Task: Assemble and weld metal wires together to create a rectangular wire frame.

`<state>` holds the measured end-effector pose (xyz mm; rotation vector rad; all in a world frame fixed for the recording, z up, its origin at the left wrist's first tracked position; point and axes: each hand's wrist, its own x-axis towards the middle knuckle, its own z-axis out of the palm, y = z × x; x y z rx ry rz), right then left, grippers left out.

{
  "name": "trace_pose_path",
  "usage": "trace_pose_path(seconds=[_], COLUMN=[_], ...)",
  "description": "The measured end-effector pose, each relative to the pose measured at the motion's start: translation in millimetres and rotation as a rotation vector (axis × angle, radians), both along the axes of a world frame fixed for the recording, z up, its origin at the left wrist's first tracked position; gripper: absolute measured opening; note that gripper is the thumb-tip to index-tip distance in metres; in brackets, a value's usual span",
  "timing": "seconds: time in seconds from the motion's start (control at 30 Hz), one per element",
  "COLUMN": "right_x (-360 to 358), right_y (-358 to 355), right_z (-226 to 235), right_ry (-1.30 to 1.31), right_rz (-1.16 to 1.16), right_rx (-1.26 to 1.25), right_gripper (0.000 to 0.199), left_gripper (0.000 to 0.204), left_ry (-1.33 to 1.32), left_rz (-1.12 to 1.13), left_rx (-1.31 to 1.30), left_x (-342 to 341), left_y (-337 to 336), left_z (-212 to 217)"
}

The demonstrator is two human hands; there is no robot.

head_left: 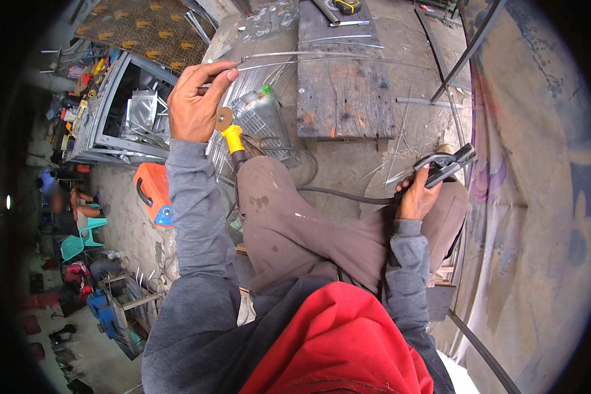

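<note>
From where I stand, the left hand (200, 98) is raised with thumb and forefinger nearly meeting, and it seems to have the end of a thin, silvery metal rod (269, 64) pinched there; the rod reaches rightward across the front of the bench. The right hand (419, 197) is wrapped firmly around a black, clamp-shaped welding electrode holder (448, 164) beside the right knee. Whether its jaws grip anything, I can't tell.

Both hands are bare, so a hot rod end or stray spatter could burn the fingers. With so light a pinch on one end, the long rod could swing or slip.

Just below the left hand, by the left knee, stands a yellow-necked grinder with a round brown disc (224, 119). I can't see whether it is switched on; dropping that wrist carelessly could bring it against the disc's edge.

The thick black rubber cable (351, 196) crosses by the brown fabric trousers (302, 220), where a shifting leg could snag it and jerk the holder.

Farther out, the scorched, dark wooden bench (345, 98) could smoulder under sparks, and so could the painted hanging cloth (538, 223) at the right, close to the holder.
</note>
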<state>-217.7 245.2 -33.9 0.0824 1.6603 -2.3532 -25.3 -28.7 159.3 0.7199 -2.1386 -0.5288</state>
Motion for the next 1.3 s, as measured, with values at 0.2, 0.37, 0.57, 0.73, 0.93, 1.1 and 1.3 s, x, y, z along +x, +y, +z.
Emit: trace_pose_path(seconds=[0.2,0.37,0.57,0.73,0.93,1.1,1.3], right_x=[2,2,2,2,-1,-2,-1], right_y=[-2,-3,-4,-6,-4,-3,-1], right_z=[0,-2,-6,-6,-6,-9,-4], right_ry=[-0.011,-0.01,-0.022,-0.027,-0.035,-0.03,-0.044], right_rz=[0.013,0.026,0.032,0.033,0.031,0.031,0.03], right_rx=[0.008,0.015,0.013,0.005,0.009,-0.007,0.001], right_gripper=[0.026,0.027,0.028,0.027,0.027,0.026,0.024], left_gripper=[0.023,0.024,0.021,0.021,0.021,0.021,0.022], left_ry=[0.128,0.202,0.176,0.161,0.22,0.149,0.22], left_rz=[0.108,0.096,0.119,0.13,0.112,0.126,0.095], left_rx=[0.21,0.281,0.291,0.303,0.309,0.297,0.298], left_x=[-1,10,15,16,12,14,12], left_y=[-14,-38,-36,-39,-38,-38,-37], left_z=[-8,-25,-29,-28,-31,-31,-32])
